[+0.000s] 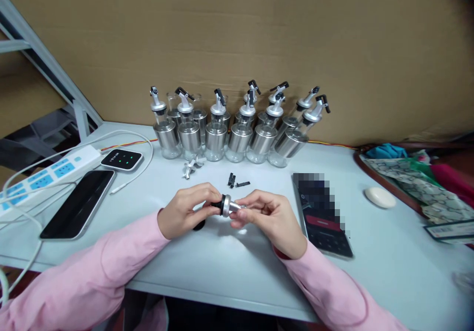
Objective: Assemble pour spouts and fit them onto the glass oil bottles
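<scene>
A silver pour spout with a black stopper (pixel 226 206) lies sideways between my hands above the table. My left hand (pixel 192 207) is closed on its black stopper end. The fingers of my right hand (pixel 272 215) pinch its narrow silver tip; what else they hold there is too small to tell. Small black lever pieces (pixel 231 180) lie just beyond my hands, with silver parts (pixel 191 166) to their left. A round black piece (pixel 199 225) shows partly under my left hand.
Glass bottles with steel sleeves (pixel 216 137), several with spouts, stand along the cardboard wall. At left are a dark phone (pixel 79 205), a small black device (pixel 122 160), cables and a power strip (pixel 62 168). Another phone (pixel 326 222) and a white oval object (pixel 380 198) lie right.
</scene>
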Tool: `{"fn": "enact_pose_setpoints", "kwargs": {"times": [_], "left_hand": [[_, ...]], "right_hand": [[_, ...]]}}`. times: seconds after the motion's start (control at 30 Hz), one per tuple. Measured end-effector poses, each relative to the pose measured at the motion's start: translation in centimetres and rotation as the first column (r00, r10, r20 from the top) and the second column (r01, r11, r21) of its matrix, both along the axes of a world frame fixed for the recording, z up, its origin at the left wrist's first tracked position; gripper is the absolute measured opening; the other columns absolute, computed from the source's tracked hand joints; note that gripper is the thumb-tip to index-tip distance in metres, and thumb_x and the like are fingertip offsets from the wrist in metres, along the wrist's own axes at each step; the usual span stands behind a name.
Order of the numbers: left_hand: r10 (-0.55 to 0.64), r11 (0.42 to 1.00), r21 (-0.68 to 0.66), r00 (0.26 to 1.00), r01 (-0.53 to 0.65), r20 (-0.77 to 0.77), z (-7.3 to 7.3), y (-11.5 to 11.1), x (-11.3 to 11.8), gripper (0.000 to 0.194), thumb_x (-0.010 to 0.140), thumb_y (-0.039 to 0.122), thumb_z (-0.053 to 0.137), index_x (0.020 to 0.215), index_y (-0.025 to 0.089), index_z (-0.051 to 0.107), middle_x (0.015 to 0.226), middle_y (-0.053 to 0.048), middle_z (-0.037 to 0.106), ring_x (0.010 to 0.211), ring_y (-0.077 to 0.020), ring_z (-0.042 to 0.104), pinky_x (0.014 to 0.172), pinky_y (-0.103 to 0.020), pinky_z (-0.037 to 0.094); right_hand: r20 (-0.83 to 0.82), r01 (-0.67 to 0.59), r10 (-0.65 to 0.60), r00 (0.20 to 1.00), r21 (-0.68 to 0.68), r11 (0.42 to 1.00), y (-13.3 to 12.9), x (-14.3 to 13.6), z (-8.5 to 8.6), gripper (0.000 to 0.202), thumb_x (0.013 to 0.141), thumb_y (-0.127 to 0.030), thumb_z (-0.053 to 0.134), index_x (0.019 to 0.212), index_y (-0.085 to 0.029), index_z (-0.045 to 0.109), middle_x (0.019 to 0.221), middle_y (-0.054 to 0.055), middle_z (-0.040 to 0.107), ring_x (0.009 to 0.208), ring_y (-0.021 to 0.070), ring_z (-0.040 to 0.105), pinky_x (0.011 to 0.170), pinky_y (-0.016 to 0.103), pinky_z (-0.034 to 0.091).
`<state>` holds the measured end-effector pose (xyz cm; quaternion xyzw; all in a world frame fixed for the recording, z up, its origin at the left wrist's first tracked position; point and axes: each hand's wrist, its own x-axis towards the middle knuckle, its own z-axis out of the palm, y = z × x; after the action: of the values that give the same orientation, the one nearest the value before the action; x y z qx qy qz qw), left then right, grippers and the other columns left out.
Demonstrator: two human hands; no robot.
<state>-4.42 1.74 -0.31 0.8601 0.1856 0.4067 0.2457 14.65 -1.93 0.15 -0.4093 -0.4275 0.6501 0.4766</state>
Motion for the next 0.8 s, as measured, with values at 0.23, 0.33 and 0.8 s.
{"fn": "enact_pose_setpoints", "kwargs": {"times": [0.23, 0.33, 0.8], "left_hand": [[0.034, 0.992, 0.121, 0.998, -0.027, -0.057, 0.16, -0.20, -0.13, 0.009, 0.089, 0.019, 0.045, 0.089, 0.016, 0.053, 0.079, -0.008, 0.060, 0.072, -0.0137, 0.058, 0.062, -0.023, 0.050], [0.026, 0.986, 0.168, 0.997, -0.013, -0.077, 0.02, -0.11, -0.09, 0.008, 0.089, 0.018, 0.045, 0.091, 0.016, 0.053, 0.079, -0.008, 0.061, 0.073, -0.0141, 0.057, 0.063, -0.024, 0.050], [0.286, 0.904, 0.346, 0.956, -0.250, -0.058, -0.32, -0.71, 0.48, 0.011, 0.077, 0.019, 0.055, 0.087, 0.018, 0.050, 0.062, 0.003, 0.057, 0.055, -0.0113, 0.051, 0.067, -0.031, 0.039]], "right_hand": [[-0.049, -0.021, 0.019, 0.999, -0.045, 0.999, 0.01, 0.03, -0.17, 0.022, 0.058, -0.028, 0.078, 0.067, -0.015, 0.064, 0.060, 0.003, 0.071, 0.051, 0.0179, 0.068, 0.049, 0.026, 0.057], [-0.026, -0.013, 0.013, 1.000, -0.026, 1.000, 0.11, -0.03, -0.28, 0.022, 0.060, -0.030, 0.077, 0.069, -0.015, 0.063, 0.061, 0.003, 0.071, 0.051, 0.0169, 0.068, 0.051, 0.027, 0.057], [0.305, -0.023, -0.047, 0.951, 0.220, 0.975, 0.08, -0.48, -0.78, 0.026, 0.073, -0.037, 0.063, 0.090, -0.017, 0.059, 0.054, -0.006, 0.049, 0.042, 0.0065, 0.044, 0.044, 0.021, 0.036]]}}
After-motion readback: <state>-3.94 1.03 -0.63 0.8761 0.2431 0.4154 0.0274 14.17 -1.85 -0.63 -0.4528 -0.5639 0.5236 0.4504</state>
